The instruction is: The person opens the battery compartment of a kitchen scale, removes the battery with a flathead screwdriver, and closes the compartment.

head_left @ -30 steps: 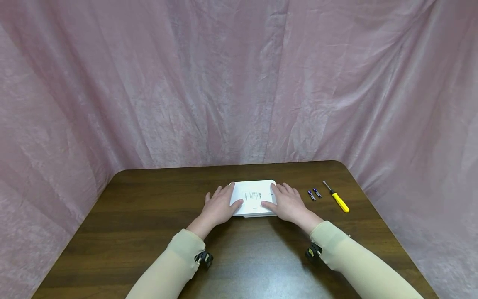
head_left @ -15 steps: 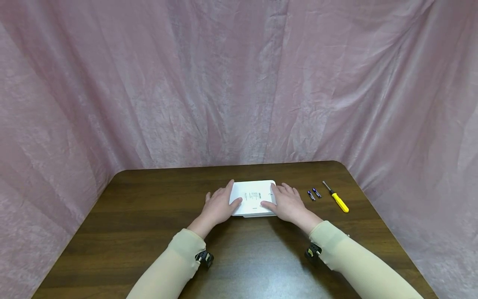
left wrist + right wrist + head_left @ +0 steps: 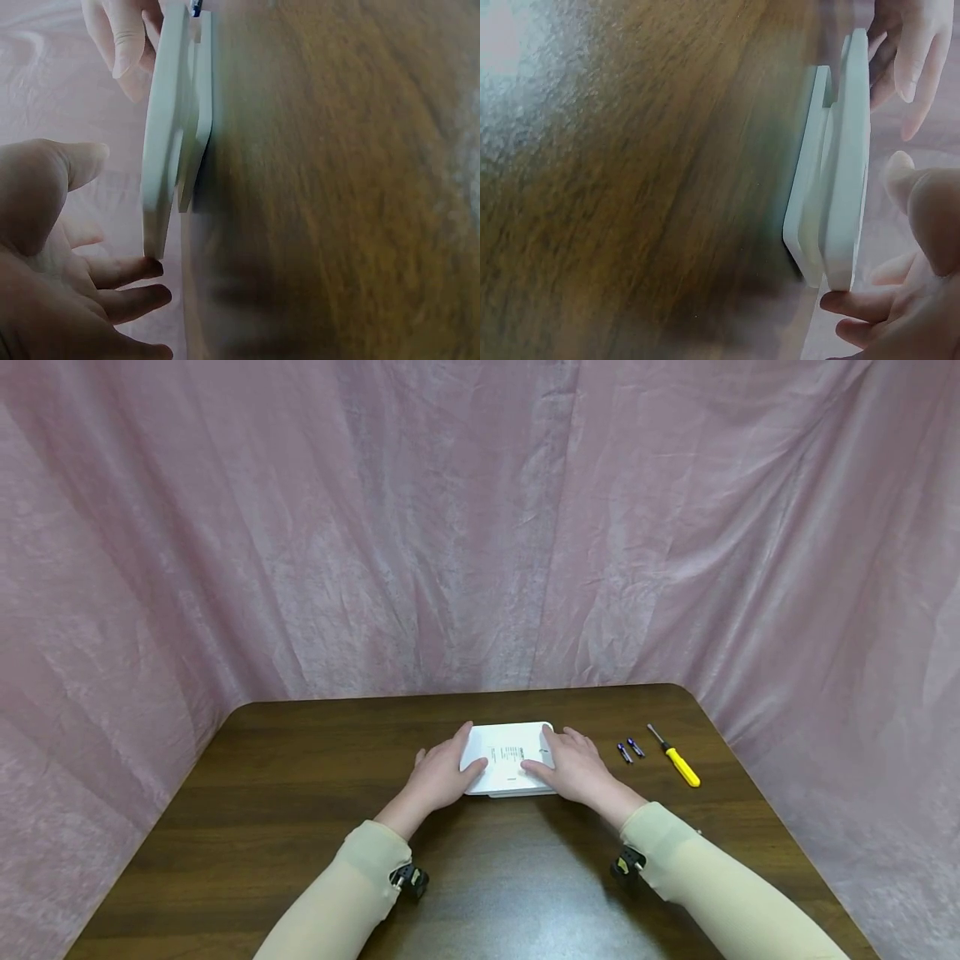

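Note:
A flat white device [image 3: 517, 739] with small printed text on its upper face lies on the table, between the hands. Seen edge-on in the left wrist view, it has a wide slab [image 3: 161, 142] over a narrower plate [image 3: 202, 97] nearer the tabletop. My left hand [image 3: 438, 774] lies along its left side, with a fingertip at the slab's edge and the thumb raised off the face. On the opposite side, my right hand [image 3: 581, 770] is placed likewise; in the right wrist view its fingertips [image 3: 840, 301] meet the slab's edge while its thumb stands apart.
Two small purple-and-silver batteries [image 3: 625, 753] lie to the right of the right hand. Beyond them is a screwdriver [image 3: 682, 767] with a yellow handle. The brown wooden table [image 3: 300, 793] ends in front of a pink curtain [image 3: 450, 527].
The device stays in place. The fingers of both hands have shifted slightly along its sides, those of the right hand now looking closer together.

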Demonstrator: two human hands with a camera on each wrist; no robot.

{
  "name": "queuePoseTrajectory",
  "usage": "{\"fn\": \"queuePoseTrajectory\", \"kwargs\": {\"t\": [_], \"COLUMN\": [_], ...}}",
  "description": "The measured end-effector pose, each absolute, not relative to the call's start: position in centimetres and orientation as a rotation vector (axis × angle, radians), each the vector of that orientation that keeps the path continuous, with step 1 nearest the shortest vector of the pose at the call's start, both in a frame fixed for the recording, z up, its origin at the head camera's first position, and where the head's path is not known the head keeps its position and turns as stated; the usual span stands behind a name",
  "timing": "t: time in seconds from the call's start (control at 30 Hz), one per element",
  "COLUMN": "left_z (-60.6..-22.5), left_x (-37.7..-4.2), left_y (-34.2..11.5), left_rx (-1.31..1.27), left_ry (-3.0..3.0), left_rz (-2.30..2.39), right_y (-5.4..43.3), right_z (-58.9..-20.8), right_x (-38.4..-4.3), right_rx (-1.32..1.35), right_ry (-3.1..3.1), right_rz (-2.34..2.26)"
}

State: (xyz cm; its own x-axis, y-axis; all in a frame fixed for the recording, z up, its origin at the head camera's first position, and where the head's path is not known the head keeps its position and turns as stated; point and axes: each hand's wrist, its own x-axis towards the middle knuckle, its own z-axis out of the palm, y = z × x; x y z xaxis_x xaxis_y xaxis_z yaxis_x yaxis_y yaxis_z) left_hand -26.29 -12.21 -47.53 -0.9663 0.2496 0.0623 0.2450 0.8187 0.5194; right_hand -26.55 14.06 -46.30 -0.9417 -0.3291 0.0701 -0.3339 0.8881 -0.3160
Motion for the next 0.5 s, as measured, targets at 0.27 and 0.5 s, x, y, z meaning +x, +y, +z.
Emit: {"fn": "queuePoseTrajectory", "kwargs": {"t": [0.27, 0.5], "left_z": [-46.5, -45.5], "left_x": [-25.7, -25.4], "left_y": [-12.1, -12.2], "left_rx": [0.446, 0.487], "left_ry": [2.98, 3.008], "left_rz": [0.954, 1.035], "right_y": [14.3, 14.4], "right_z": [-45.5, -44.5], "right_x": [-26.1, -25.7], "right_rx": [0.48, 0.468], "right_ry": [-2.971, -2.868], "right_rz": [0.625, 0.689]}}
